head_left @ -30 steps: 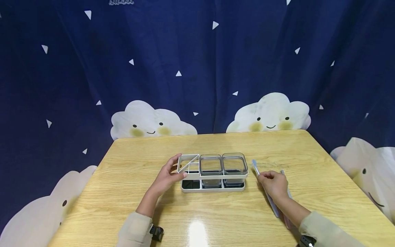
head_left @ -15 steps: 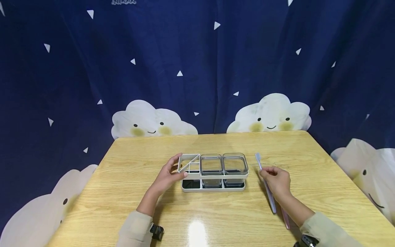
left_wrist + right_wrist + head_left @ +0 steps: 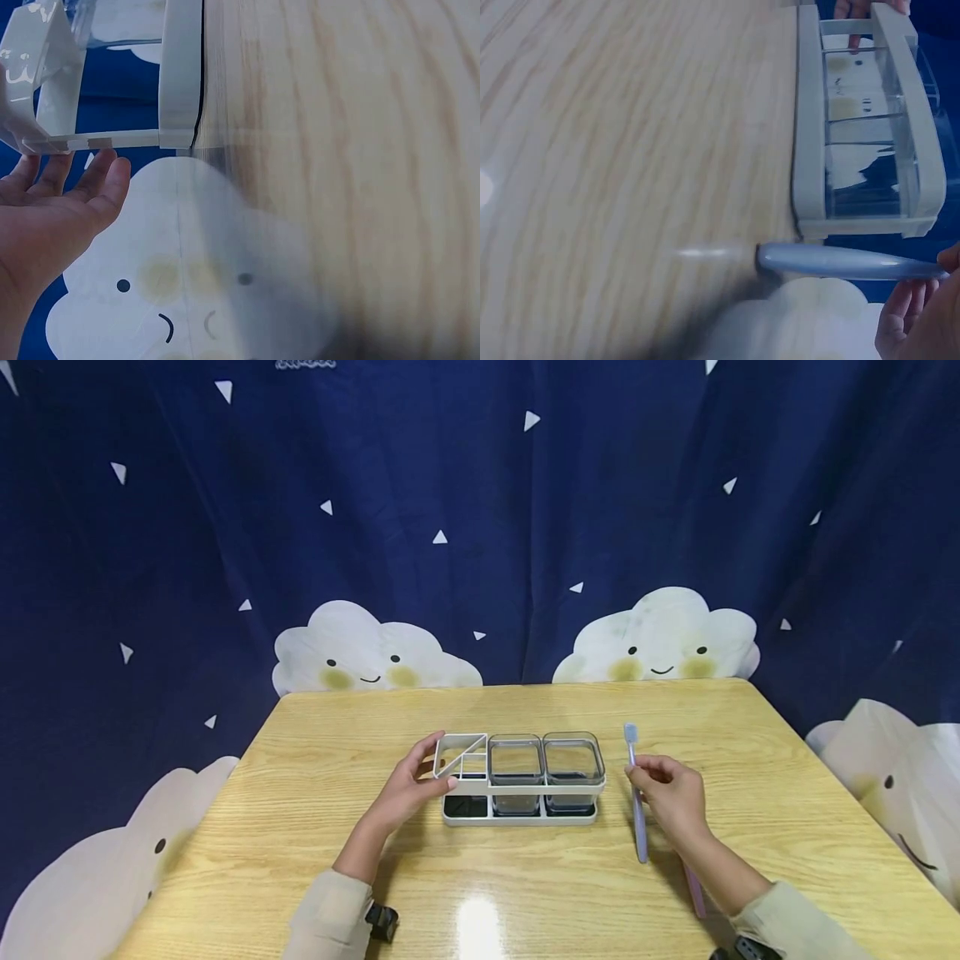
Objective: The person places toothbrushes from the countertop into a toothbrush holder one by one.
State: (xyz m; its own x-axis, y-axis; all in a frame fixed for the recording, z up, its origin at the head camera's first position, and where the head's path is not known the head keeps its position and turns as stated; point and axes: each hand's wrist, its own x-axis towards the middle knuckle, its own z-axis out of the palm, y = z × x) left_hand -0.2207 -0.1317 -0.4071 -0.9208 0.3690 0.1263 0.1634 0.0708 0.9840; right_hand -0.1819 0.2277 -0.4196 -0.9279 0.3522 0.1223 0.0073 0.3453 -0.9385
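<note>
In the middle of the table stands a white toothbrush holder with a divided section at its left and two clear cups set in it. My left hand holds the holder's left end, thumb at the front and fingers behind. In the left wrist view those fingers lie right at the end bar. Right of the holder, my right hand pinches a blue toothbrush near its upper part, bristle head pointing away. Its handle end points down toward the table in the right wrist view.
A pink handle lies on the wooden table, partly hidden beneath the right forearm. Behind the table hangs a dark blue curtain with white clouds and triangles. Both wrists carry black straps.
My right hand has lifted the blue toothbrush off the pink one's side and swung it more upright, its handle end moving left and away. The left hand stays on the holder.
</note>
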